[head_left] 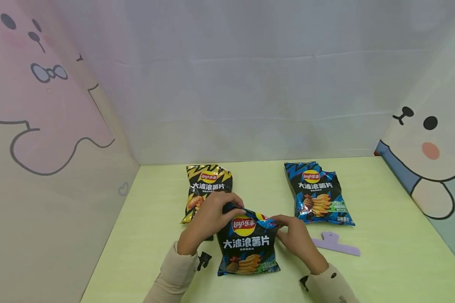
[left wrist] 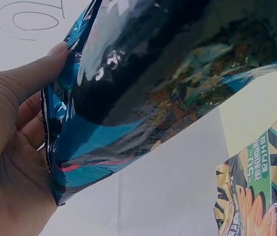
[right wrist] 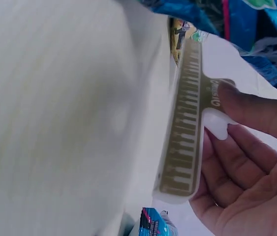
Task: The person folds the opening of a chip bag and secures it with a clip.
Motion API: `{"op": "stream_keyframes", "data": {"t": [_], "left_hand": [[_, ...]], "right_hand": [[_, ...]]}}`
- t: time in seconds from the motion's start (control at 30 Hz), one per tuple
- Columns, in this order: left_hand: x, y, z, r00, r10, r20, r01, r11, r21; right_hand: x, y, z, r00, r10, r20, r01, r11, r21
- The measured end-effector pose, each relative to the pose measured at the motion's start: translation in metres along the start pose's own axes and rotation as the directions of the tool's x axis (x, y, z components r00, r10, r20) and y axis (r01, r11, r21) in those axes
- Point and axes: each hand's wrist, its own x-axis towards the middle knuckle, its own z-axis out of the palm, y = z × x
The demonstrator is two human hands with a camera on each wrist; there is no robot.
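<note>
My left hand (head_left: 215, 214) pinches the rolled-over top edge of a black and blue Lay's chip bag (head_left: 246, 248), held upright in the middle of the table. In the left wrist view, the thumb lies against the bag's shiny blue end (left wrist: 72, 73) with the fingers behind it. At the bag's upper right corner is my right hand (head_left: 297, 240). Between its thumb and curled fingers it holds a bag clip (right wrist: 182, 128) with a piano-key pattern, close to the bag's blue edge (right wrist: 256, 29). In the head view this clip is hidden.
Behind the left hand lies a yellow and black Lay's bag (head_left: 208, 185). A second blue and black bag (head_left: 320, 193) lies at the back right, with a purple clip (head_left: 335, 244) in front of it. Pale curtains (head_left: 250, 84) surround the yellow-green table (head_left: 394, 261).
</note>
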Motion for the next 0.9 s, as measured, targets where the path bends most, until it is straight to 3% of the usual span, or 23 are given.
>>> {"op": "stream_keyframes", "data": {"t": [0.27, 0.6, 0.9], "left_hand": [[-0.0002, -0.0002, 0.0010, 1.000, 0.022, -0.019, -0.022, 1.000, 0.013], [-0.0008, 0.0000, 0.0012, 1.000, 0.019, -0.020, -0.018, 0.999, 0.027], [-0.0022, 0.0004, 0.0021, 0.999, 0.013, -0.029, -0.012, 0.999, 0.042]], "right_hand": [[-0.0011, -0.0050, -0.0028, 0.998, -0.009, -0.064, 0.012, 0.999, 0.046], [-0.0027, -0.0088, -0.0050, 0.998, 0.042, -0.041, -0.039, 0.997, 0.060], [-0.0052, -0.0093, -0.0103, 0.991, 0.005, -0.131, 0.002, 0.999, 0.054]]}}
